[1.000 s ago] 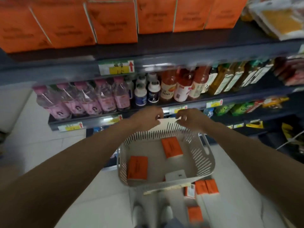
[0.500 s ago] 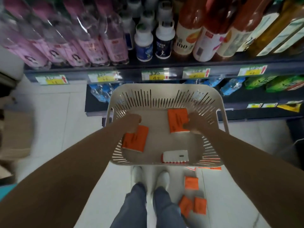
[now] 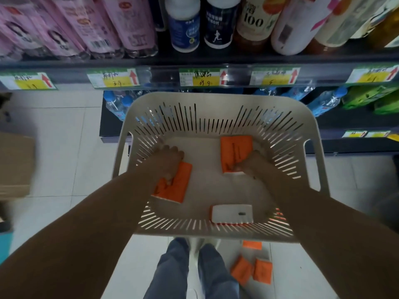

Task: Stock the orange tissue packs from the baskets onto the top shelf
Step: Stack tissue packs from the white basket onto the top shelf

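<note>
Head view: the drinks shelf [image 3: 237, 59] runs beyond the far rim of the beige basket [image 3: 216, 98]; inside the basket, the left hand [image 3: 169, 161] grasps the left orange pack [image 3: 176, 187], the right hand [image 3: 248, 166] pinches the near edge of the right orange pack [image 3: 236, 148]; a white-faced pack [image 3: 232, 213] lies by the basket's near wall; three floor packs [image 3: 241, 272] lie below the basket's near rim.

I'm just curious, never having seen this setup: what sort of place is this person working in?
Most likely a small shop or supermarket aisle. A shelf holds rows of bottled drinks, yellow price tags run along its front edge, and a basket below holds orange tissue packs.
</note>
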A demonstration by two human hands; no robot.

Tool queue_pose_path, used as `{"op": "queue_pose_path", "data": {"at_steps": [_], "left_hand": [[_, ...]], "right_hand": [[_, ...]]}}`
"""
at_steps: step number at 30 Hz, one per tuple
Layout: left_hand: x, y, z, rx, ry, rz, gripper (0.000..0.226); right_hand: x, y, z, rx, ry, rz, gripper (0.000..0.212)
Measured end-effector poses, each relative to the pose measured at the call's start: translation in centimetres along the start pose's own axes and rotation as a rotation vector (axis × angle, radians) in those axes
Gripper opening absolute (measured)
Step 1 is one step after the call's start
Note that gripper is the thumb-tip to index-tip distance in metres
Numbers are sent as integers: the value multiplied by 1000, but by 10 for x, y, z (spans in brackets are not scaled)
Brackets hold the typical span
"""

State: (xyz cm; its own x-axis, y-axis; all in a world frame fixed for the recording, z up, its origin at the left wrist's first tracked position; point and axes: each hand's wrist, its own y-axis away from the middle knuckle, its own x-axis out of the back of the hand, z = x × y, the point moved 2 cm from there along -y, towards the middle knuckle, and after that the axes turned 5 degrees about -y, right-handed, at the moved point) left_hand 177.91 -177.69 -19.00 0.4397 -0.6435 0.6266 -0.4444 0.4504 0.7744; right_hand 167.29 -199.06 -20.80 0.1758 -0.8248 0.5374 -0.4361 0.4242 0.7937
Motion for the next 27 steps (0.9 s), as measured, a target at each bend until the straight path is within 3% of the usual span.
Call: {"op": "queue_pose_path", "data": {"at_steps": [3, 8, 11, 16, 22, 27], "left_hand": [[-2, -1, 1, 15, -57, 14, 78], [18, 20, -2, -28, 69, 128, 34], [49, 43, 0, -86, 205, 190, 20], [109, 99, 1, -116, 311, 255, 24], [188, 187, -11, -171, 354, 431, 51], [241, 264, -15, -263, 420, 572, 51]], "right_hand": [[6, 8, -8, -20, -12, -47, 30], [31, 39, -20, 38, 4, 62, 16], [52, 67, -28, 86, 33, 100, 23], [102, 133, -52, 216, 116, 218, 3], [156, 234, -83, 365, 131, 413, 28], [199, 309, -100, 474, 34, 536, 44]]}}
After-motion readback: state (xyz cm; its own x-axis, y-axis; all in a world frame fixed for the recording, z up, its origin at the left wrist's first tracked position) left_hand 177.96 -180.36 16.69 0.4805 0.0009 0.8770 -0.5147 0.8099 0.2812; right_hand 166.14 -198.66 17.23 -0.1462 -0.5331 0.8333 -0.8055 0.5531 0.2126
